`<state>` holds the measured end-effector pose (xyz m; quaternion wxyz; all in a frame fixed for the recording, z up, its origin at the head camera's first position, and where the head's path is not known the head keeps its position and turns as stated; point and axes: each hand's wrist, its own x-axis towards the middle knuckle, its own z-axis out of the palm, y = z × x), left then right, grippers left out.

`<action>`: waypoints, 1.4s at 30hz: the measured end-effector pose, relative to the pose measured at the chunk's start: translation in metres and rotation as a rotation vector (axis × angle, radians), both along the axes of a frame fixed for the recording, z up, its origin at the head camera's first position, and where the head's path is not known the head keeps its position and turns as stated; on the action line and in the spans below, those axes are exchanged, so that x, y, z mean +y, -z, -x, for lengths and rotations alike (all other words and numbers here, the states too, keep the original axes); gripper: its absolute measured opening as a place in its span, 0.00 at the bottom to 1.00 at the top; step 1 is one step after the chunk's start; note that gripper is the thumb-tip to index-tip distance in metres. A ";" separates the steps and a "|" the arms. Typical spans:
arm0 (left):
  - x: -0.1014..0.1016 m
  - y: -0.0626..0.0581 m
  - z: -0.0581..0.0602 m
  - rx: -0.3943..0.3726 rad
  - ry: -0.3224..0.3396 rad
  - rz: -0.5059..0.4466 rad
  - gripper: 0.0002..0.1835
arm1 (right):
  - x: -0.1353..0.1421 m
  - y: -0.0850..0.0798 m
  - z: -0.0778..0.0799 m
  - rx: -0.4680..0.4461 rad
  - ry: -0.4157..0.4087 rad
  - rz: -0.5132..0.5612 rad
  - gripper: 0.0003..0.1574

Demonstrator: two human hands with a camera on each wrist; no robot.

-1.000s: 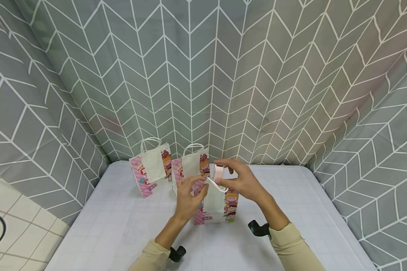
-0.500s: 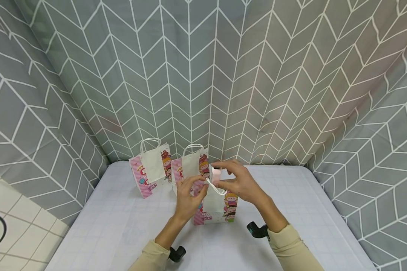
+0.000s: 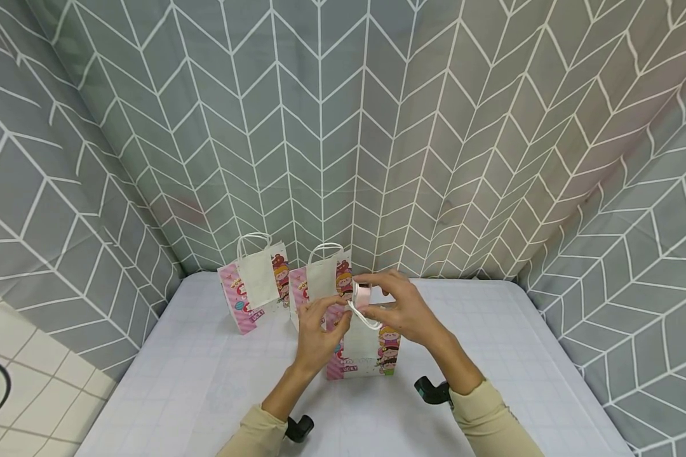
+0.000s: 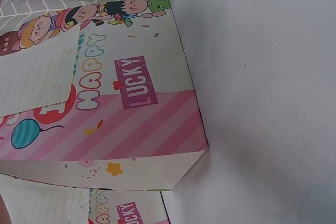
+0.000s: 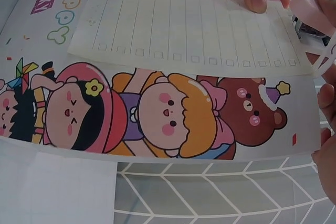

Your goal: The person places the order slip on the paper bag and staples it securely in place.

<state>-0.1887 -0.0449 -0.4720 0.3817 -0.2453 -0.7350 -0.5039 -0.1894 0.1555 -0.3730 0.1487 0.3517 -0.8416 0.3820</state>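
Observation:
A paper gift bag (image 3: 390, 355) printed with cartoon figures stands at the table's middle, a lined sheet of paper (image 5: 184, 27) lying flat against its front. My left hand (image 3: 314, 333) pinches the bag's top edge together with the sheet; its thumb presses on the sheet in the right wrist view. My right hand (image 3: 410, 311) holds a small pink stapler (image 5: 314, 11) between thumb and fingers, at the bag's top edge beside the left fingertips. The white handle (image 3: 366, 317) droops forward below the stapler. Whether the stapler's jaws touch the paper, I cannot tell.
Two matching gift bags stand behind to the left, one at the far left (image 3: 242, 320) and one in the middle (image 3: 299, 285). Each has a pale sheet on its front and upright white handles. A patterned curtain (image 3: 343, 127) hangs behind the white table (image 3: 206, 387).
My right hand has moved slightly left with the stapler, closer to my left fingertips. The left hand has stayed in place.

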 end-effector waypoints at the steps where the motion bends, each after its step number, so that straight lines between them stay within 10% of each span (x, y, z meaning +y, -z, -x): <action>1: 0.000 0.000 0.000 0.003 -0.001 0.000 0.17 | 0.000 0.000 0.000 0.001 -0.001 -0.004 0.33; 42: 0.002 -0.004 0.000 -0.050 -0.013 0.008 0.15 | 0.007 0.002 0.002 -0.024 0.078 -0.184 0.32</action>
